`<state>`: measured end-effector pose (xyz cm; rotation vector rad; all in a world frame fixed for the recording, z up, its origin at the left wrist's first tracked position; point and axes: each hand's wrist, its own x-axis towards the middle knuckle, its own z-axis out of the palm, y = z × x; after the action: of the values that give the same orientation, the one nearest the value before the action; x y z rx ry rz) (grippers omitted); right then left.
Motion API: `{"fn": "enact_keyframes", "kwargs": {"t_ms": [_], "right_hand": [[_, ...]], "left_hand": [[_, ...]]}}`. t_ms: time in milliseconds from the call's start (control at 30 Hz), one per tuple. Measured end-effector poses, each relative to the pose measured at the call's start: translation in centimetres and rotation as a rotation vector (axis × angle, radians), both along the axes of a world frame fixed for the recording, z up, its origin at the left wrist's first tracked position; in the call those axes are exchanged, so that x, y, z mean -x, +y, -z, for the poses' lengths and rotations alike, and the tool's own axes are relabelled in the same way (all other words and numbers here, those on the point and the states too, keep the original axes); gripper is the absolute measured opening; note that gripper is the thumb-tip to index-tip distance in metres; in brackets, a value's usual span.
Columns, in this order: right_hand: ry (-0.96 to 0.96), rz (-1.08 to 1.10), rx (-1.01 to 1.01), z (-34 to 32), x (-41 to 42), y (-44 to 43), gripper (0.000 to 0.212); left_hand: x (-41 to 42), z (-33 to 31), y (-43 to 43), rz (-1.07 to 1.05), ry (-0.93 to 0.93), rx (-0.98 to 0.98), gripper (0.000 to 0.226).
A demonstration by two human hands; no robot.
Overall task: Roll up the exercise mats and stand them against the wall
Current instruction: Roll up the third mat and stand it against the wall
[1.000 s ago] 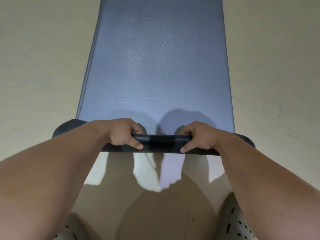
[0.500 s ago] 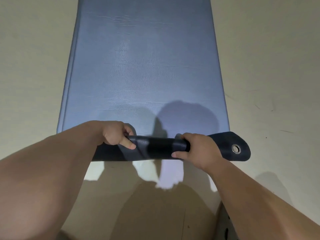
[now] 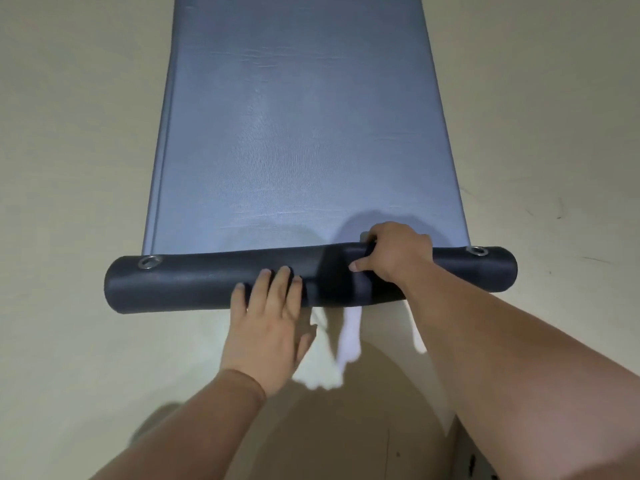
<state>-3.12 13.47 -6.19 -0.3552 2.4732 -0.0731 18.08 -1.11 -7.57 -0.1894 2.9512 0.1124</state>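
My right hand (image 3: 394, 252) grips the mat roll (image 3: 180, 285) to stop it uncurling; my left hand (image 3: 268, 327), fingers straight, presses its near side to push it forward.

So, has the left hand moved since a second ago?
Yes. The left hand came back off the top of the roll to its near side, fingers now flat.

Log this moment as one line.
stage: rolling mat | roll: near end only, rest of mat flat on floor | left hand: fingers flat on roll | right hand: grips roll
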Motion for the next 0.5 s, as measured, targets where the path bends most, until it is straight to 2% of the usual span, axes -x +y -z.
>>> {"fn": "enact_keyframes", "kwargs": {"t_ms": [100,233,367,433,500], "right_hand": [[0.073,-0.019,-0.052,0.3,0.1,-0.4,0.059],[0.246,-0.049,-0.089,0.6,-1.2,-0.4,0.056],[0.523,-0.177,0.157,1.6,-4.6,0.4,0.049],[0.507,-0.217,0.191,2.3,-7.0,1.4,0.063],[0.426,-0.244,0.086,3.3,-8.6,2.7,0.086]], "left_hand": [[-0.9,0.9,1.2,-0.101,-0.224,-0.015,0.105],[1.6,0.3,-0.5,-0.065,-0.329,0.037,0.106],[4.0,0.5,-0.9,-0.096,-0.402,0.039,0.113],[4.8,0.8,-0.8,-0.103,-0.454,0.049,0.120],[5.6,1.0,-1.1,-0.109,-0.485,0.044,0.124]]}}
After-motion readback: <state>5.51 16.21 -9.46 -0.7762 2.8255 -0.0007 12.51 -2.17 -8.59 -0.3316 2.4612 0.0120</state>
